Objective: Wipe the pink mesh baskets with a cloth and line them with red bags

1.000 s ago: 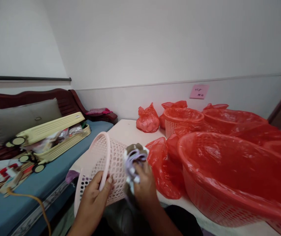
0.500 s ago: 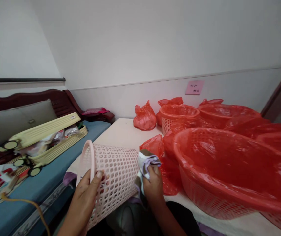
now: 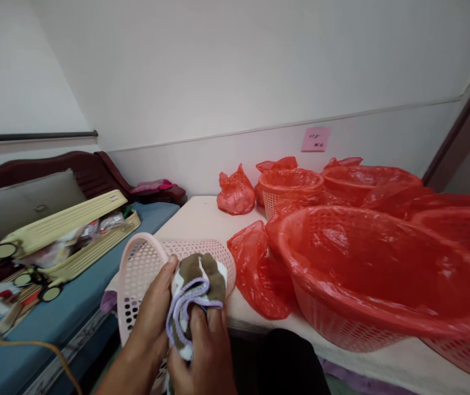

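Observation:
A pale pink perforated plastic basket (image 3: 144,255) lies tilted on its side in front of me, its open mouth turned to the left. My left hand (image 3: 152,307) grips it at the rim, thumb on top; the other fingers are mostly hidden. Bunched in my right hand (image 3: 208,340) is a brown and white cloth with a purple edge (image 3: 200,280). This cloth presses on the basket's outer side, close beside my left hand. Just right of the basket, a crumpled red plastic bag (image 3: 259,274) rests on the white surface.
Red-lined baskets crowd the right: a large one (image 3: 342,323) in front, a smaller one (image 3: 270,203) behind. A tied red bag (image 3: 237,192) stands near the wall. An open cream suitcase (image 3: 66,219) lies on a blue bed (image 3: 90,274) at left. A pink note (image 3: 316,139) hangs on the wall.
My right hand has moved the cloth leftward from the basket's far end to near the rim and my left hand. The basket has turned, showing more of its mouth. The view has shifted slightly.

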Tool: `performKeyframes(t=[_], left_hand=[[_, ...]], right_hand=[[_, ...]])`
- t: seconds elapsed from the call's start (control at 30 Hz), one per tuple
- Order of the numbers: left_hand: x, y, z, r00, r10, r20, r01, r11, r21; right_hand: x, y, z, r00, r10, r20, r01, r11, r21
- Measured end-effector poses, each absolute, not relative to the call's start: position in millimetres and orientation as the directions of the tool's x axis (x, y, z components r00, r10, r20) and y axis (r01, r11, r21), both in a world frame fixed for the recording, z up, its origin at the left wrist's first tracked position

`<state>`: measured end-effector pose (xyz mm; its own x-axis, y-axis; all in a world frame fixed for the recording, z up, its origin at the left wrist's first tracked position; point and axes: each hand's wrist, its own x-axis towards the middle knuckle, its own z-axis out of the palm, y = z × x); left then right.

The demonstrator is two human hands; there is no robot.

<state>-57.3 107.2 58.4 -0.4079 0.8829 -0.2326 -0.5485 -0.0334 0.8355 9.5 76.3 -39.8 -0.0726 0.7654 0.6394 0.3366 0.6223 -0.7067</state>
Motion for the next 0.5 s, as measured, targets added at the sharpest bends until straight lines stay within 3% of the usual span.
performKeyframes(t=[0.13,0.2,0.27,0.33,0.4,0.5], left_hand=[[-48,108,54,-0.260,0.947,-0.190,-0.607,-0.007,0.795],[-52,103,43,-0.211,0.972,-0.106,-0.529,-0.023,0.848],[-62,92,25,-0.175,0.985,0.000,-0.307,-0.054,0.950],[-77,76,2,-0.103,0.993,0.051,0.042,-0.047,0.998],[-93,58,-25,0.026,1.000,0.017,0.287,-0.024,0.958],[-110,37,-64,0.183,0.982,0.050,0.522,-0.140,0.841]], right_hand=[[16,83,-30,-0.056,0.780,0.623,0.422,0.584,-0.693],[20,87,-26,-0.046,0.783,0.620,0.433,0.575,-0.694],[24,93,-22,-0.033,0.788,0.615,0.415,0.571,-0.708],[29,100,-20,-0.019,0.789,0.614,0.387,0.572,-0.723],[34,106,-20,-0.006,0.797,0.604,0.357,0.566,-0.743],[38,110,-23,0.011,0.816,0.578,0.273,0.554,-0.787]])
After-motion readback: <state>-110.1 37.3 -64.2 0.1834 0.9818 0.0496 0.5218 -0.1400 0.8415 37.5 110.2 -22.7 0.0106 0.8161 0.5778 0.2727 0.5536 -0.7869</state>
